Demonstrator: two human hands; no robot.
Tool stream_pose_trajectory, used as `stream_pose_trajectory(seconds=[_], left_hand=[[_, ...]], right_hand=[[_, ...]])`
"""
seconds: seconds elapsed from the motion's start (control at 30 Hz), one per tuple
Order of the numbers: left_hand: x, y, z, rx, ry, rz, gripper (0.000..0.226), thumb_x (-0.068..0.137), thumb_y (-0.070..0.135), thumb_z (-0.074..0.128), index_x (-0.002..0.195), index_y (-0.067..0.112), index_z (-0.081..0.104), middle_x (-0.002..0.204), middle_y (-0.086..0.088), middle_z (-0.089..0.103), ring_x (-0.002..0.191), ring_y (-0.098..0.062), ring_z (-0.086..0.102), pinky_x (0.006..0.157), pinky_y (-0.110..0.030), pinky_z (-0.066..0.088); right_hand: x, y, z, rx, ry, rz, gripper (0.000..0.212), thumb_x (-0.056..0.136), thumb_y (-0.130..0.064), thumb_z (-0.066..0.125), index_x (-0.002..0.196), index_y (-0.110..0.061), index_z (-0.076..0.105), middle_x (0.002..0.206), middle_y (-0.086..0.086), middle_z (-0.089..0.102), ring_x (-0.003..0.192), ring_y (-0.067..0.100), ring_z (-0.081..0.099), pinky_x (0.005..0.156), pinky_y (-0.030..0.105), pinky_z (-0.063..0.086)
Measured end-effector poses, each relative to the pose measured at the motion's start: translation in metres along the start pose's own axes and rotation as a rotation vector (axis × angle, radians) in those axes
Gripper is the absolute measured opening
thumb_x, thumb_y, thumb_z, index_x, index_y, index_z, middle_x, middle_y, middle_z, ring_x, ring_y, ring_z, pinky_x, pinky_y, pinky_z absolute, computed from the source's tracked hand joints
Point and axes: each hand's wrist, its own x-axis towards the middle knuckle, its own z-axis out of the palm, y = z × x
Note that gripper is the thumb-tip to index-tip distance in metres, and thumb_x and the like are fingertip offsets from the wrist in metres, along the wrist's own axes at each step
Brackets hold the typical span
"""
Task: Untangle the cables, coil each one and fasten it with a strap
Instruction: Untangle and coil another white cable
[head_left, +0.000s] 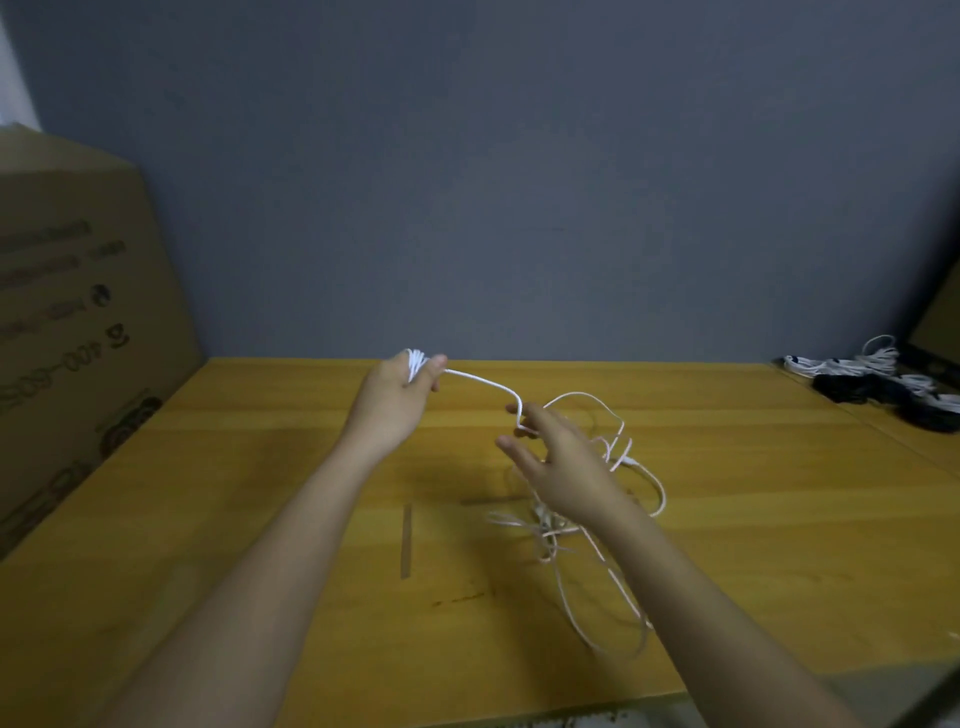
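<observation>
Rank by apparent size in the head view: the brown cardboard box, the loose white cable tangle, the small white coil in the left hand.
1. Brown cardboard box, though it sits nearer the camera.
2. Loose white cable tangle.
3. Small white coil gripped by the left hand.

The print on the large brown cardboard box (78, 322) is blurred beyond reading, and the box is cut off by the left edge. Part of the thin white cable (587, 525) is hidden beneath the right hand (561, 462). The heap of black and white coiled cables (878, 382) is cropped at the right edge, its straps being too small to be told.
</observation>
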Motion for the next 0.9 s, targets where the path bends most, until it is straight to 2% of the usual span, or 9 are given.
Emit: stream_pose_trajectory(seconds=[0.17, 0.2, 0.3, 0.37, 0.5, 0.63, 0.77, 0.83, 0.9], left_hand=[[0.0, 0.015, 0.001, 0.004, 0.088, -0.01, 0.035, 0.099, 0.036, 0.047, 0.073, 0.014, 0.054, 0.064, 0.006, 0.05, 0.066, -0.02, 0.049, 0.061, -0.032, 0.029], [0.003, 0.017, -0.003, 0.009, 0.102, 0.001, 0.034, 0.099, 0.035, 0.047, 0.073, 0.014, 0.053, 0.065, 0.004, 0.05, 0.068, -0.021, 0.05, 0.062, -0.032, 0.03], [0.011, 0.024, -0.009, 0.065, 0.039, 0.082, 0.036, 0.098, 0.034, 0.048, 0.074, 0.007, 0.053, 0.072, -0.002, 0.053, 0.075, -0.027, 0.054, 0.069, -0.037, 0.039], [0.017, 0.035, -0.012, 0.072, 0.016, 0.095, 0.038, 0.098, 0.035, 0.048, 0.078, 0.003, 0.054, 0.076, -0.007, 0.057, 0.076, -0.029, 0.056, 0.072, -0.041, 0.043], [0.034, 0.074, -0.032, 0.008, 0.095, 0.115, 0.036, 0.099, 0.035, 0.047, 0.079, 0.007, 0.056, 0.068, 0.002, 0.053, 0.064, -0.017, 0.05, 0.063, -0.033, 0.034], [0.038, 0.094, -0.048, -0.078, 0.173, 0.148, 0.032, 0.1, 0.034, 0.046, 0.077, 0.013, 0.055, 0.063, 0.005, 0.049, 0.057, -0.008, 0.046, 0.049, -0.018, 0.031], [0.023, 0.069, -0.045, -0.01, -0.027, 0.069, 0.038, 0.098, 0.04, 0.047, 0.092, 0.005, 0.06, 0.078, -0.003, 0.059, 0.076, -0.02, 0.057, 0.062, -0.023, 0.038], [0.014, 0.056, -0.043, 0.029, -0.17, 0.039, 0.038, 0.095, 0.042, 0.052, 0.1, 0.005, 0.058, 0.091, -0.005, 0.063, 0.087, -0.02, 0.059, 0.075, -0.032, 0.042], [0.006, 0.048, -0.043, 0.012, -0.269, 0.026, 0.029, 0.094, 0.038, 0.056, 0.101, 0.01, 0.056, 0.092, 0.0, 0.062, 0.087, -0.016, 0.059, 0.081, -0.034, 0.044]], right_hand=[[0.006, -0.028, 0.011, 0.23, 0.113, 0.117, 0.03, 0.102, -0.028, 0.041, 0.096, -0.013, 0.067, 0.079, 0.0, 0.061, 0.079, 0.02, 0.058, 0.067, 0.028, 0.039], [0.013, -0.022, 0.007, 0.178, 0.116, 0.149, 0.032, 0.102, -0.028, 0.04, 0.1, -0.014, 0.068, 0.085, 0.002, 0.062, 0.087, 0.022, 0.057, 0.07, 0.027, 0.037], [0.054, -0.004, -0.011, -0.452, 0.095, 0.17, 0.031, 0.102, -0.033, 0.039, 0.117, -0.029, 0.066, 0.118, 0.007, 0.051, 0.115, 0.03, 0.039, 0.09, 0.034, 0.029], [0.095, -0.012, -0.03, -0.545, 0.114, 0.153, 0.029, 0.101, -0.023, 0.043, 0.121, -0.025, 0.064, 0.12, 0.014, 0.05, 0.117, 0.034, 0.041, 0.089, 0.036, 0.033], [0.162, -0.079, -0.075, -0.133, 0.428, -0.03, 0.023, 0.095, -0.002, 0.045, 0.104, 0.002, 0.066, 0.105, 0.025, 0.058, 0.096, 0.037, 0.056, 0.068, 0.028, 0.029], [0.156, -0.118, -0.082, 0.259, 0.738, -0.231, 0.024, 0.094, 0.001, 0.047, 0.106, 0.0, 0.067, 0.103, 0.013, 0.066, 0.09, 0.014, 0.055, 0.077, 0.016, 0.038], [0.129, -0.067, -0.05, 0.14, 0.376, 0.048, 0.028, 0.098, -0.009, 0.048, 0.076, -0.006, 0.065, 0.068, 0.005, 0.057, 0.066, 0.017, 0.047, 0.062, 0.027, 0.031], [0.115, -0.046, -0.037, 0.115, 0.226, 0.124, 0.03, 0.099, -0.013, 0.048, 0.083, 0.001, 0.069, 0.072, 0.009, 0.058, 0.068, 0.017, 0.048, 0.062, 0.027, 0.03], [0.1, -0.044, -0.032, 0.368, 0.195, 0.208, 0.03, 0.101, -0.015, 0.045, 0.094, 0.0, 0.07, 0.085, 0.008, 0.065, 0.073, 0.009, 0.059, 0.066, 0.021, 0.039]])
